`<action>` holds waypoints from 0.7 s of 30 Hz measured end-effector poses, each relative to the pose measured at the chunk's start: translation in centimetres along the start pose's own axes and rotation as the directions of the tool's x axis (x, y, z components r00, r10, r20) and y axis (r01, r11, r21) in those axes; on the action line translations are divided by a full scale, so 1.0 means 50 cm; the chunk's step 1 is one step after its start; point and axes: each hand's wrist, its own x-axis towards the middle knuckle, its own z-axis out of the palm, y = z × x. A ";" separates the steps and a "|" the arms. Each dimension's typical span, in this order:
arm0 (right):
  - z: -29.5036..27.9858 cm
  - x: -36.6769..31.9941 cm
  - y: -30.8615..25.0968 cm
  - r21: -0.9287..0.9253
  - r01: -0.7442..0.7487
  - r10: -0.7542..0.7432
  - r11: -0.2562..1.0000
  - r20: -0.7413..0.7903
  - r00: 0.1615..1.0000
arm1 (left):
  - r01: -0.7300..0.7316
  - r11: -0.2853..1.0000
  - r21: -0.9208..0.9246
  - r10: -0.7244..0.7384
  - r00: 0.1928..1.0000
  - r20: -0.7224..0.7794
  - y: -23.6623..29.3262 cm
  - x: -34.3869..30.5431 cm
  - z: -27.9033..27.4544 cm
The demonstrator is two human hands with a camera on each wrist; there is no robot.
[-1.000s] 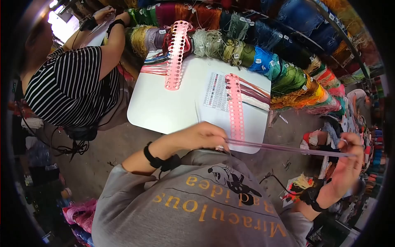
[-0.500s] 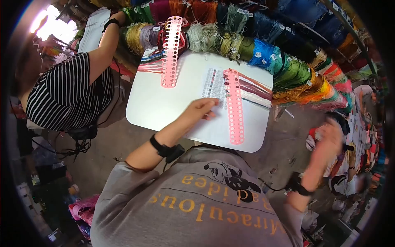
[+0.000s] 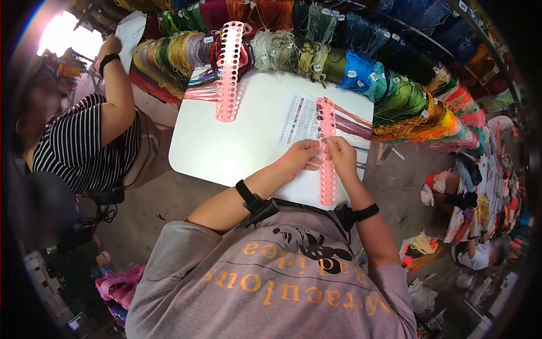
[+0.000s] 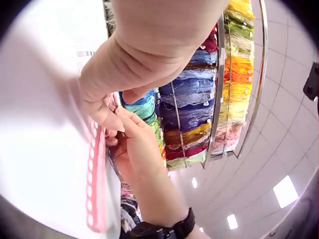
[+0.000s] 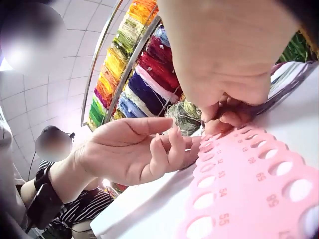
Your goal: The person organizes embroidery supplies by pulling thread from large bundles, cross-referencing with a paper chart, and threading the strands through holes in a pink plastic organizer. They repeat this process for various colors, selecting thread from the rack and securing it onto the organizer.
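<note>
Well to the left of the numbered pink card (image 3: 327,189), a person in a striped top (image 3: 84,141) stands with one arm reaching over a paper. Nearer, but left of the card, a second pink card (image 3: 228,85) lies at the far side of the white surface (image 3: 243,147), coloured threads (image 3: 199,91) trailing from its left edge. A printed chart (image 3: 296,118) lies just left of the numbered card. My left hand (image 3: 300,158) is at that card's left edge, its fingers loosely bent, thumb apart from them; I can't tell whether they grip anything. The numbered card runs lengthwise away from me on the surface. At its right edge my right hand (image 3: 342,153) has its fingers drawn together, pinching a dull purple thread (image 5: 284,94). Rust, maroon and white strands (image 3: 353,123) run out to the right of the card, and beyond them hang thick, bright skeins (image 3: 395,101).
</note>
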 end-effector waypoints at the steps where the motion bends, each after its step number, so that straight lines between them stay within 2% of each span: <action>1: -0.003 -0.001 -0.001 -0.002 -0.001 0.001 1.000 -0.001 1.000 | 0.000 1.000 -0.001 0.000 1.000 0.001 -0.002 0.006 0.004; 3: -0.008 -0.005 -0.011 -0.021 0.015 -0.016 1.000 -0.050 0.999 | -0.131 0.987 0.094 0.135 0.990 -0.037 -0.008 0.015 0.009; 6: -0.011 -0.008 -0.016 -0.019 0.023 -0.023 1.000 -0.038 0.999 | -0.203 0.973 0.112 0.209 0.977 -0.048 -0.010 0.035 0.012; 9: -0.015 -0.007 -0.007 -0.058 0.082 -0.084 0.995 -0.027 0.996 | -0.216 0.970 0.112 0.228 0.968 -0.108 -0.014 0.046 0.022; 13: -0.025 0.005 0.008 -0.052 0.113 -0.114 0.992 -0.005 0.993 | -0.248 0.962 0.114 0.259 0.961 -0.094 -0.024 0.063 0.025; 16: -0.030 0.008 0.010 -0.018 0.088 -0.086 0.996 0.084 0.993 | -0.298 0.945 0.137 0.308 0.949 -0.061 -0.033 0.072 0.024; 18: -0.026 -0.004 -0.018 0.033 0.105 -0.106 0.994 0.045 0.993 | -0.276 0.924 0.263 0.309 0.947 -0.092 -0.024 0.061 0.030; 19: -0.024 -0.007 -0.007 0.036 0.102 -0.103 0.994 0.043 0.994 | -0.272 0.925 0.266 0.305 0.948 -0.092 -0.022 0.054 0.029; 21: -0.019 -0.011 0.010 -0.317 0.202 -0.206 0.927 0.022 0.978 | -0.265 0.827 0.496 0.396 0.900 -0.179 -0.016 0.038 0.019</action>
